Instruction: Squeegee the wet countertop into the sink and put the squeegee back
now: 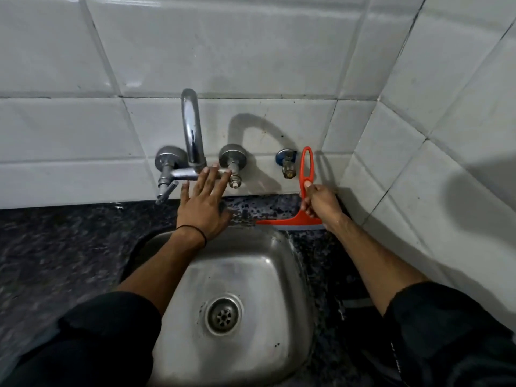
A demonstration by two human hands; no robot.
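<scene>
Head camera, looking down at a steel sink (pixel 178 317) set in a dark speckled countertop (pixel 55 247) against white wall tiles (pixel 251 51). The right hand (pixel 319 202) has its fingers clamped around the handle of an orange squeegee (pixel 303 191), held upright at the back right of the counter, its grey blade edge resting on the wet stone just behind the sink's rim. The left hand (pixel 202 203) is flat with fingers spread apart, gripping nothing, its fingertips reaching the chrome faucet (pixel 192 135) crossbar. A small brass and blue valve (pixel 287 163) sits on the wall just left of the squeegee handle. Both forearms emerge from dark sleeves
</scene>
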